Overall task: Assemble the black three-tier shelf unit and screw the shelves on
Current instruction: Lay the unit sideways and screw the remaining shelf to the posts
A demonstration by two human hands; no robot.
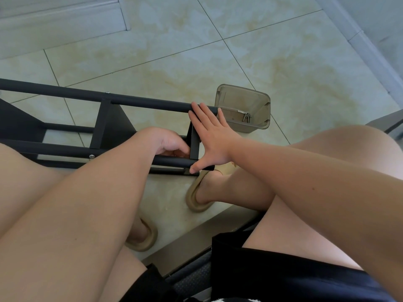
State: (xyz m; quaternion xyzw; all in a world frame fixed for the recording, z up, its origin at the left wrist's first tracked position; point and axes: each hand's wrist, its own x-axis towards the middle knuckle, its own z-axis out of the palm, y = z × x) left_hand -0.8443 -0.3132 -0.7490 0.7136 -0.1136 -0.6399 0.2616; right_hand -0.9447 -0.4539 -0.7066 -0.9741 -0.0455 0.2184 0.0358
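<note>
Head view, looking down past bare knees: the black shelf unit [113, 127] lay on its side on the tiled floor [272, 62], stretching from the left edge of the frame to the centre. Its two near tubes ran almost level – the upper tube [152, 102] across the middle left, the lower tube [172, 161] just below it.

The right hand [209, 136] was spread wide at the centre of the frame, palm flat against the outer face of the end shelf [194, 149]. Its fingers [197, 118] were straight, the tips lying over the upper tube, and the thumb [196, 166] rested on the end of the lower tube; it gripped nothing.

The left hand [165, 140] sat inside the frame, just left of the end shelf, between the two tubes. Its fingers were curled in toward the shelf's inner face – whether they pinched anything was hidden by the hand itself.

Just right of the upper tube's end stood a smoky clear plastic box [224, 99] with a few screws [246, 117] lying in it. A beige slipper [194, 192] was below the end shelf, and a second slipper [148, 238] lower in the frame.
</note>
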